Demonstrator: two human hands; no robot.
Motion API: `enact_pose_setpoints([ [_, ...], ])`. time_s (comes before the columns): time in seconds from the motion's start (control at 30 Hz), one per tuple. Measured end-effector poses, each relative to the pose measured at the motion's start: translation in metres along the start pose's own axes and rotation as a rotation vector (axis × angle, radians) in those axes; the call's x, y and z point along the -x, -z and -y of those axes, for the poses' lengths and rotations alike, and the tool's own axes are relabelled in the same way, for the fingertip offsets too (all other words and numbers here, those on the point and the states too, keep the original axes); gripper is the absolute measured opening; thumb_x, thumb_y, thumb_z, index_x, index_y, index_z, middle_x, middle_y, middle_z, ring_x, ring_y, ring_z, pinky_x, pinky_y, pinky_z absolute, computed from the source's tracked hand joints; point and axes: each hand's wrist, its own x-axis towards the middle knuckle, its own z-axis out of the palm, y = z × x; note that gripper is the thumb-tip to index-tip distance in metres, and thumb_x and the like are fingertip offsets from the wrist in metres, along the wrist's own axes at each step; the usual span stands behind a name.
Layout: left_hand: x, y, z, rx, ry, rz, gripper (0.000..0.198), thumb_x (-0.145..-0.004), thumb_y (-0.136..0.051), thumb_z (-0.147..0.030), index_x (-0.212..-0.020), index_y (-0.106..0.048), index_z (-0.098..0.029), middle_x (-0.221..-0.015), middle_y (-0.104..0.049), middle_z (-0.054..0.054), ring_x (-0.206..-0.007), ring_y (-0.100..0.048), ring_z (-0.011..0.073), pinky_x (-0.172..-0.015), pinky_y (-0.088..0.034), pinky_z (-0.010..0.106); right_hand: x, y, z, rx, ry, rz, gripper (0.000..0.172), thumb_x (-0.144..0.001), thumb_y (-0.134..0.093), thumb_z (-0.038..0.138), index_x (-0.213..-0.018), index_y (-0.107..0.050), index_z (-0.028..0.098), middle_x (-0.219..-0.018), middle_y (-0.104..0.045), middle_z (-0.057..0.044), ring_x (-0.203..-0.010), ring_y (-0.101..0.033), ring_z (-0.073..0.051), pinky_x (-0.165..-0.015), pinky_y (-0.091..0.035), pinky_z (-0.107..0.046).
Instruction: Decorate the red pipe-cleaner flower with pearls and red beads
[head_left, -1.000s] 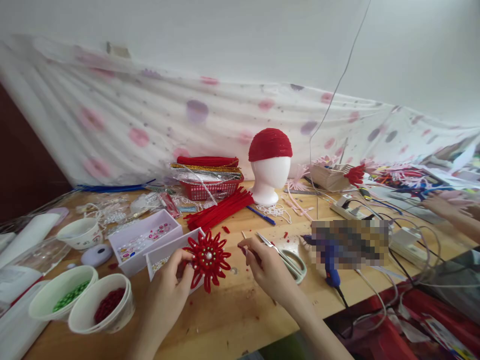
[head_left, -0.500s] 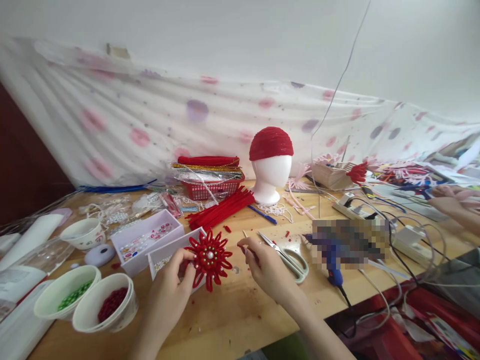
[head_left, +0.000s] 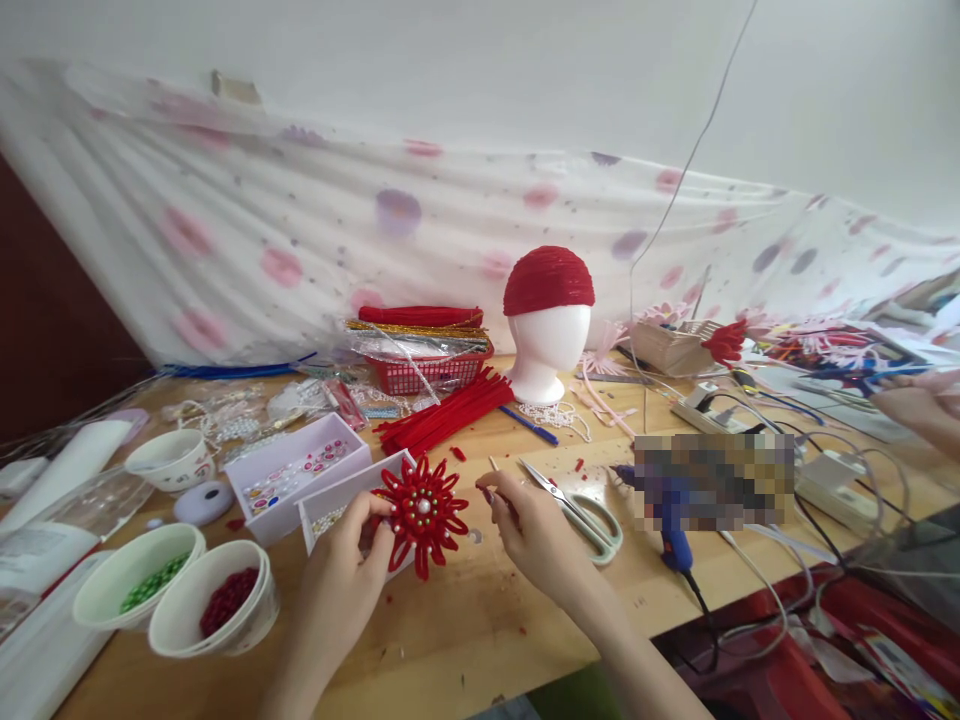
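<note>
My left hand (head_left: 346,568) grips a red flower (head_left: 422,512) made of looped pipe cleaners, with pearl beads at its centre, holding it upright just above the wooden table (head_left: 480,620). My right hand (head_left: 534,538) is closed in a pinch to the right of the flower, its fingertips holding something small that I cannot make out. Green-handled scissors (head_left: 585,510) lie right beside my right hand. A white box (head_left: 334,508) of small beads sits behind the flower.
Two white bowls, with green beads (head_left: 139,580) and red beads (head_left: 217,605), stand at the left. A foam head with a red cap (head_left: 547,320), a red basket (head_left: 424,368), red pipe cleaners (head_left: 442,415) and a blue glue gun (head_left: 675,530) lie beyond. Another person's hand (head_left: 911,405) works at far right.
Both hands keep nearly the same pose; the flower has edged slightly toward my right hand. The view has shifted a little as my head moved.
</note>
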Motion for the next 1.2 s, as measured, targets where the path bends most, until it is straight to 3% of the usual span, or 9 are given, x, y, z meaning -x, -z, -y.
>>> enact_pose_setpoints([
  [0.77, 0.0, -0.001, 0.001, -0.02, 0.01, -0.001, 0.021, -0.087, -0.04, -0.039, -0.089, -0.057, -0.027, -0.087, -0.07, 0.001, -0.077, -0.066, 0.0209, -0.07, -0.047, 0.032, -0.002, -0.009, -0.001, 0.022, 0.011, 0.023, 0.027, -0.101, -0.035, 0.022, -0.11, -0.06, 0.019, -0.075, -0.068, -0.005, -0.067, -0.062, -0.022, -0.061, -0.038, -0.029],
  [1.2, -0.001, 0.0, -0.002, -0.027, 0.011, 0.0, 0.023, -0.086, -0.04, -0.04, -0.089, -0.058, -0.026, -0.089, -0.071, 0.003, -0.079, -0.069, 0.0219, -0.069, -0.049, 0.031, -0.003, -0.006, 0.001, 0.019, -0.008, 0.001, 0.028, -0.101, -0.035, 0.023, -0.109, -0.062, 0.018, -0.067, -0.064, -0.002, -0.059, -0.059, -0.019, -0.058, -0.036, -0.027],
])
